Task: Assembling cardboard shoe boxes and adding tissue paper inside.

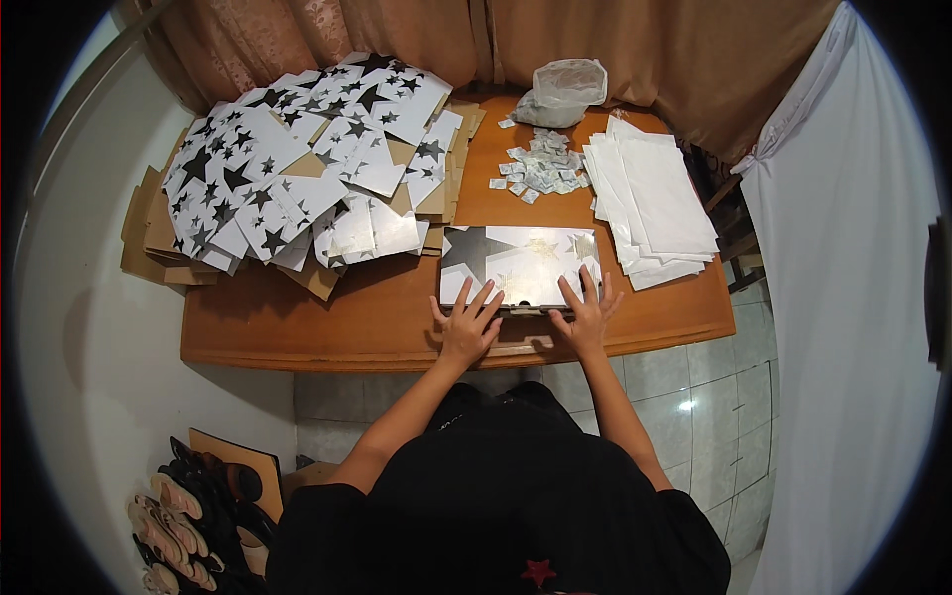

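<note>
Left hand, right hand splayed wide on star-printed box, near table front edge; white sheets just beside.

Box on table, before sachets

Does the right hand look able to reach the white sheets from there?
Probably yes: the right hand is spread at the star-patterned box, and the white sheets lie just beyond, to the right, with nothing visible between.

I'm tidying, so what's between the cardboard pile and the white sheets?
The head view shows small packets, a translucent bag behind and a starred box in front.
</note>
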`<state>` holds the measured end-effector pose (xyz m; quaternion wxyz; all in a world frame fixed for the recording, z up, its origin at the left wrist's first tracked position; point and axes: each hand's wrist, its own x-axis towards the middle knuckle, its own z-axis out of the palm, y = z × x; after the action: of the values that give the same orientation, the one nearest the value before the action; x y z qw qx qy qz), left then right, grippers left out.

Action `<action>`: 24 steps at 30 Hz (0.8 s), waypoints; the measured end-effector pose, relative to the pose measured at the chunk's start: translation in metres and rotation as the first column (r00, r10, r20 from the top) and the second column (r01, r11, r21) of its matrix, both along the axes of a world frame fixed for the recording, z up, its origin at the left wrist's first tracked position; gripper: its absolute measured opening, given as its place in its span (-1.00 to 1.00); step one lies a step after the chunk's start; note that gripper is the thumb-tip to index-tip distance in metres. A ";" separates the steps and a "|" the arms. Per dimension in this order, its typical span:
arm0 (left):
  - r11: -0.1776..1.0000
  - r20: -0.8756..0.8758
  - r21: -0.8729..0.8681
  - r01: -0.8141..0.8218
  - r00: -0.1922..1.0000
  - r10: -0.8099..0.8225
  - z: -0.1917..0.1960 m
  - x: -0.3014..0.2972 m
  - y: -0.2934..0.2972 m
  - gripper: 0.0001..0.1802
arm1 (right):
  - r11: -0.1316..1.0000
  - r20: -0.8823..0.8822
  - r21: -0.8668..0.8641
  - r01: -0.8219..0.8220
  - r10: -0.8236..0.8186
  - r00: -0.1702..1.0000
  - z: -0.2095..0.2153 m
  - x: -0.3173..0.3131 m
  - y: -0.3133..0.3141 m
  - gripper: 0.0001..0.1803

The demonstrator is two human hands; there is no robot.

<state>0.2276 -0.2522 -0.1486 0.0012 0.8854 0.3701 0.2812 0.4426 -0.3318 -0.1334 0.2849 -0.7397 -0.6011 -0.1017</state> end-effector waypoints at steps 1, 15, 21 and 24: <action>1.000 0.028 -0.021 0.001 1.000 -0.001 0.001 0.002 -0.001 -0.50 | 0.999 0.007 -0.044 0.015 -0.014 1.000 0.003 -0.003 -0.001 -0.41; 0.908 0.200 -0.399 -0.127 0.954 0.222 0.029 0.034 -0.011 -0.71 | 0.983 -0.264 -0.154 0.103 -0.141 0.954 0.010 -0.043 0.009 -0.54; 0.926 0.210 -0.348 -0.150 0.950 0.233 0.021 0.037 -0.011 -0.72 | 0.983 -0.158 -0.113 0.144 -0.161 0.974 -0.004 -0.044 0.012 -0.56; 0.948 0.207 -0.275 -0.162 0.953 0.223 0.018 0.035 -0.009 -0.72 | 0.984 -0.068 -0.071 0.161 -0.166 0.984 -0.013 -0.044 0.016 -0.57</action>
<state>0.2626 -0.2614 -0.1308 0.1312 0.7977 0.4854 0.3330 0.3983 -0.3162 -0.1459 0.2735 -0.7987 -0.5303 -0.0777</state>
